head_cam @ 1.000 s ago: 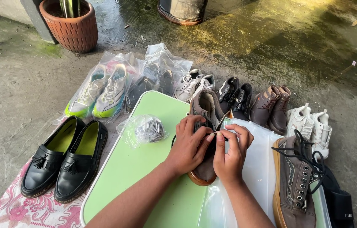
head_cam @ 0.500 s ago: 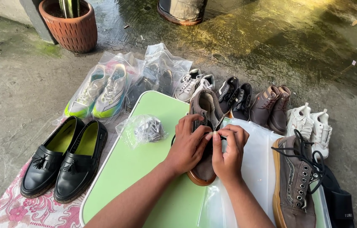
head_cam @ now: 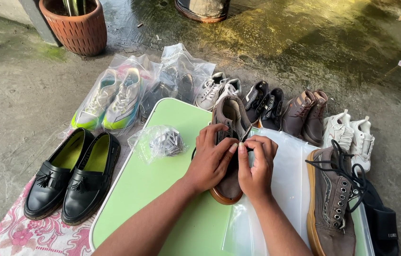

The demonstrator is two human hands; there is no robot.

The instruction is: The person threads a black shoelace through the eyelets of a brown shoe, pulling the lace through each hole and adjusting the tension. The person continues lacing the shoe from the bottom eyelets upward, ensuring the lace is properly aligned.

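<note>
a wet concrete floor point(head_cam: 305, 42) takes up most of the view, with a ribbed terracotta plant pot point(head_cam: 74, 26) standing at its top left. over it, a pale green table point(head_cam: 158, 189) with rounded corners runs down to the bottom edge, and a pink floral cloth point(head_cam: 15, 234) lies beside it at lower left. a pair of black tasselled loafers point(head_cam: 72, 175) with lime linings sits on that cloth. behind them lie clear plastic bags point(head_cam: 129, 90), one holding white and neon-green running shoes. a row of white, black and brown sneaker pairs runs to the right. a brown laced sneaker point(head_cam: 331, 199) with loose black laces lies on a clear bag at the table's right. the brown shoe point(head_cam: 231, 142) with a tan sole lies mid-table, toe toward the person. the left hand point(head_cam: 210, 159) is clamped over its middle; the right hand point(head_cam: 257, 163) is closed just beside it, fingertips pinched on something small and dark at the eyelets. a small crumpled clear packet point(head_cam: 158, 142) with grey contents lies to the left.
</note>
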